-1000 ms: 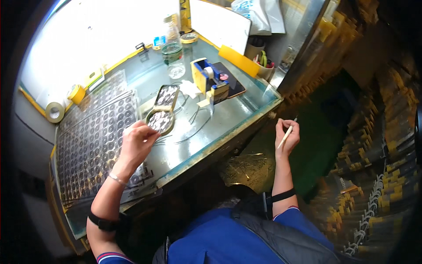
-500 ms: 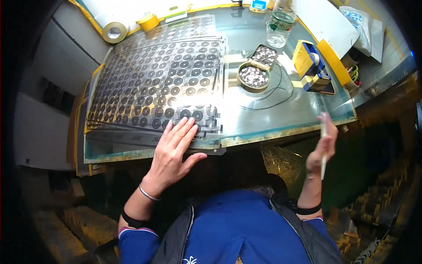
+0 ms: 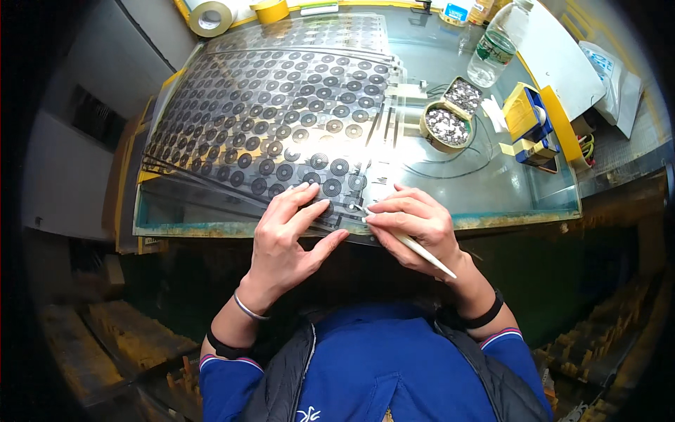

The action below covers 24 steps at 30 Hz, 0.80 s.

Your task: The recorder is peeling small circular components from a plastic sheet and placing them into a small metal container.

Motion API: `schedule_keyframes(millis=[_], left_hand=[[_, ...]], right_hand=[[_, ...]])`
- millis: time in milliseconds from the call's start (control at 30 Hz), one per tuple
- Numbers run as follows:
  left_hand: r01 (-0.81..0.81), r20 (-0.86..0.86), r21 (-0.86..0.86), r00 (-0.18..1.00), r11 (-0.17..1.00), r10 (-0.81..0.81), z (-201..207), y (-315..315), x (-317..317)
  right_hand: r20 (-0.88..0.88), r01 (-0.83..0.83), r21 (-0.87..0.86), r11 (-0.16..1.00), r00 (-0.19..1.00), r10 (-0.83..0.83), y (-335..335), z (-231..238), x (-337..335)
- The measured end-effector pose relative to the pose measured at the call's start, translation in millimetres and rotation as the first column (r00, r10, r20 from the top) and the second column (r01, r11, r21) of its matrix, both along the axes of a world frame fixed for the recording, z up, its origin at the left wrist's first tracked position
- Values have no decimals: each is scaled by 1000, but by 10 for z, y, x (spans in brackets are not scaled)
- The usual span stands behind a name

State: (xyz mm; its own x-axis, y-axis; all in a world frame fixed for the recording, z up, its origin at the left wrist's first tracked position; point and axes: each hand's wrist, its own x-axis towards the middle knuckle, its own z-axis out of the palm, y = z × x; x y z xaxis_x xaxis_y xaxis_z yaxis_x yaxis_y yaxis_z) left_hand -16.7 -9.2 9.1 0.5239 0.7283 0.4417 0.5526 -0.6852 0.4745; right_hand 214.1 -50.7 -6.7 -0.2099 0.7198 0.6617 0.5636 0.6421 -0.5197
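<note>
Beyond the left hand (image 3: 287, 235), a yellow tape roll (image 3: 272, 12) is cut off above. That hand lies spread on a clear sheet (image 3: 267, 119) of dark rings, hiding its near edge. The right hand (image 3: 415, 228) pinches a white pen-like tool (image 3: 427, 255), its tip over the sheet's corner, hard to make out. Glassy worktop (image 3: 524, 191) beyond; dark floor (image 3: 548, 281) rightward.

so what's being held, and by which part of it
The right grip holds a pale pen-like tool near its tip; the left grip holds nothing, resting on the patterned sheet.
</note>
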Motion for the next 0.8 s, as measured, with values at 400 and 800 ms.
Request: schedule_keyframes(millis=[400,800], left_hand=[[-32,127,479,991,877,-34,89,195,72],[130,57,240,987,962,-148,30,177,130]], right_hand=[[41,8,-60,998,999,-5,-13,1,10],[-25,-21,-20,1000,999,21,-17,-40,7]])
